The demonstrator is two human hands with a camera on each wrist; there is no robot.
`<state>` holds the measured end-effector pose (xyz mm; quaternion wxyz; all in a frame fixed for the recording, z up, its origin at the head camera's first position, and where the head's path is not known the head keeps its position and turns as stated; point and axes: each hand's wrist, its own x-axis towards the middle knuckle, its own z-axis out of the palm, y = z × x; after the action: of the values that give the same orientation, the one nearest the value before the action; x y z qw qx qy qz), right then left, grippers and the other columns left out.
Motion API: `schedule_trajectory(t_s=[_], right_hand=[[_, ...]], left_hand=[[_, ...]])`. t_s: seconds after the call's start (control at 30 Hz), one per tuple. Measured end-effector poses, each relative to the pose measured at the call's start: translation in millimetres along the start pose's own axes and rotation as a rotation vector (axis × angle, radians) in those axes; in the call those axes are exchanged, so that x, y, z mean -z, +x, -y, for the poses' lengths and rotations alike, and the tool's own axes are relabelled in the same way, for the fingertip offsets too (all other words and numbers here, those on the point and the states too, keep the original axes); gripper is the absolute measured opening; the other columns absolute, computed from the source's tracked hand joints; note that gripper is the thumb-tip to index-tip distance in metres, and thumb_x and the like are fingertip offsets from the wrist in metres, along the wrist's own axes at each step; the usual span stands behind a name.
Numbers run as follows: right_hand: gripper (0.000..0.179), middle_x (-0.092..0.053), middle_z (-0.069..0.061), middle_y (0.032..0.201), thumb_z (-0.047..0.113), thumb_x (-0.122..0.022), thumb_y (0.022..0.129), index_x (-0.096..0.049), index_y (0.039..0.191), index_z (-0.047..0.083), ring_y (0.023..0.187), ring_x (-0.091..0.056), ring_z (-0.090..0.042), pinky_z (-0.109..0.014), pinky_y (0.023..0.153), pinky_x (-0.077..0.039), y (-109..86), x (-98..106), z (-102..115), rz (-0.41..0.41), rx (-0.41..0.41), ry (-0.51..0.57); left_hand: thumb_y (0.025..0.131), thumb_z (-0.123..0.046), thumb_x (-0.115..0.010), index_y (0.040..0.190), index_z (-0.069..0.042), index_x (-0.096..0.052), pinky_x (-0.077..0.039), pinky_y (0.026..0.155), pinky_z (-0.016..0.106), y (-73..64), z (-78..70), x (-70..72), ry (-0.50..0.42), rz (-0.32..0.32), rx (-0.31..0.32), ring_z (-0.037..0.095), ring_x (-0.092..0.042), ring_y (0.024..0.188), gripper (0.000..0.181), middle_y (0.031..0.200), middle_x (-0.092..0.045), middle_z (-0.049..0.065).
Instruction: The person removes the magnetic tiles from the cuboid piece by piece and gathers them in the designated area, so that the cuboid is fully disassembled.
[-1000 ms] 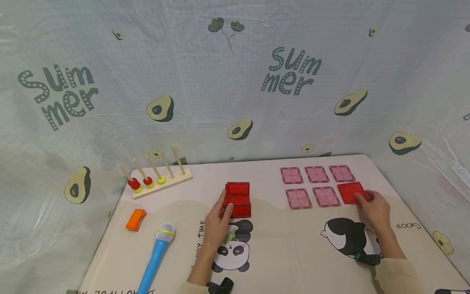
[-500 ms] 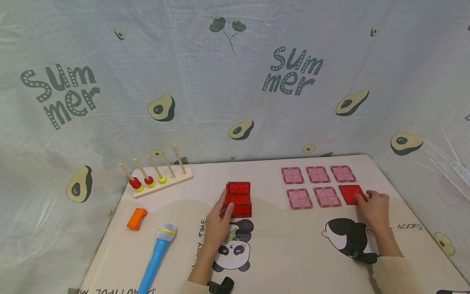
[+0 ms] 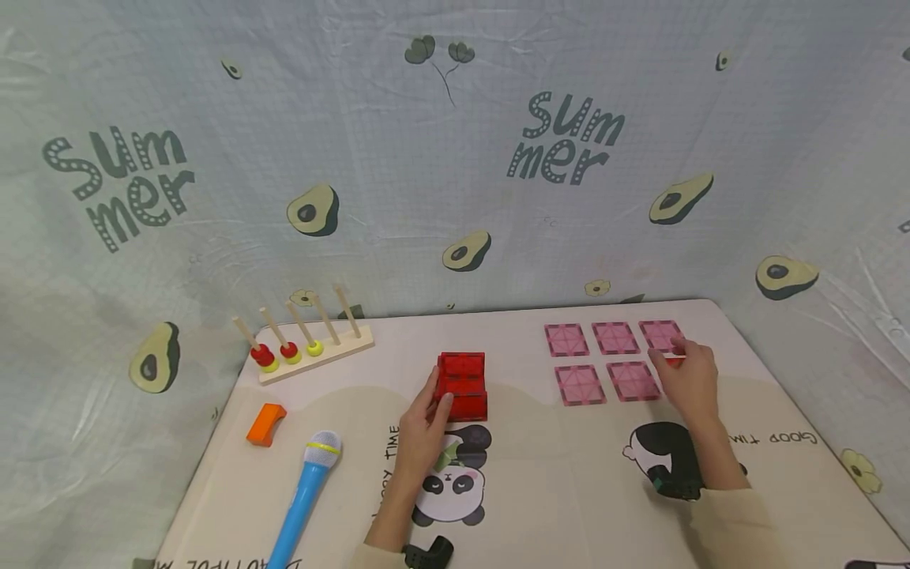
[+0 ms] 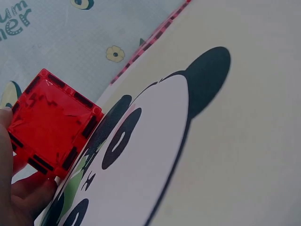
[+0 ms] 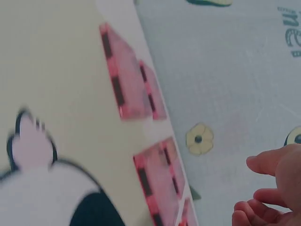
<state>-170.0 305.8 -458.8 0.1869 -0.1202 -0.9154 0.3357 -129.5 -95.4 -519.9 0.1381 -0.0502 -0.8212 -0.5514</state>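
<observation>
Head view first: can see both hands, well apart, over a worktop covered in cartoon prints. Got the left hand clamped on a stack of red tiles, just past a printed panda. Can't make out how many tiles in there, tbh, or whether resting on the worktop or held a touch above. Checked the left wrist view too: showing a square red face with dark bars along the edges, thumb at one corner and fingers along the lower side. Way over to the right, can spot the right hand hovering with thumb and fingers parted and loosely bent, showing against the printed curtain in the right wrist view. Mostly covering a single red tile in the head view, just a sliver peeking through, right by five pink tiles laid flat, three behind and two in front. Also spotted on the left: a wooden peg stand with red and yellow rings on three pegs, an orange block, and a blue toy microphone cut off by the bottom edge.
</observation>
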Motion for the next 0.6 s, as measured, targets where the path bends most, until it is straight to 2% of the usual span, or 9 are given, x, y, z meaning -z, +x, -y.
schedule_trajectory(t_s=[0.1, 0.2, 0.4, 0.6], right_hand=[[0.052, -0.054, -0.031, 0.118, 0.023, -0.063, 0.098, -0.052, 0.134, -0.012, 0.098, -0.053, -0.038, -0.013, 0.066, -0.044, -3.6, -5, 8, 0.004, 0.042, 0.041], [0.053, -0.056, -0.029, 0.121, 0.025, -0.064, 0.098, -0.051, 0.136, -0.009, 0.098, -0.056, -0.037, 0.0, 0.063, -0.034, -8.3, -11, 18, 0.029, 0.076, 0.086], [0.053, -0.056, -0.026, 0.124, 0.023, -0.064, 0.098, -0.049, 0.14, -0.006, 0.106, -0.059, -0.038, 0.008, 0.075, -0.032, -19.9, -25, 40, 0.095, 0.138, 0.188], [0.05, -0.057, -0.024, 0.125, 0.018, -0.067, 0.096, -0.051, 0.138, -0.004, 0.107, -0.059, -0.034, 0.005, 0.083, -0.037, -32.0, -41, 63, 0.141, 0.253, 0.251]], left_hand=[[0.101, -0.038, -0.058, 0.155, -0.023, -0.039, -0.052, 0.102, 0.039, 0.1, 0.7, -0.3, -0.001, 0.001, -0.002, 0.026, -0.053, 0.139, 0.059, 0.155, -0.048, 0.001], [0.101, -0.038, -0.058, 0.155, -0.021, -0.04, -0.052, 0.102, 0.039, 0.2, 1.5, -0.3, 0.002, 0.0, -0.004, 0.026, -0.053, 0.139, 0.059, 0.155, -0.048, 0.002], [0.101, -0.039, -0.058, 0.155, -0.025, -0.039, -0.052, 0.102, 0.039, -0.4, 1.3, -0.2, 0.005, -0.004, 0.0, 0.026, -0.054, 0.138, 0.058, 0.155, -0.048, 0.001], [0.101, -0.038, -0.058, 0.155, -0.019, -0.04, -0.052, 0.102, 0.04, -0.8, 0.2, -0.2, 0.003, -0.001, 0.0, 0.026, -0.053, 0.138, 0.06, 0.155, -0.048, 0.002]])
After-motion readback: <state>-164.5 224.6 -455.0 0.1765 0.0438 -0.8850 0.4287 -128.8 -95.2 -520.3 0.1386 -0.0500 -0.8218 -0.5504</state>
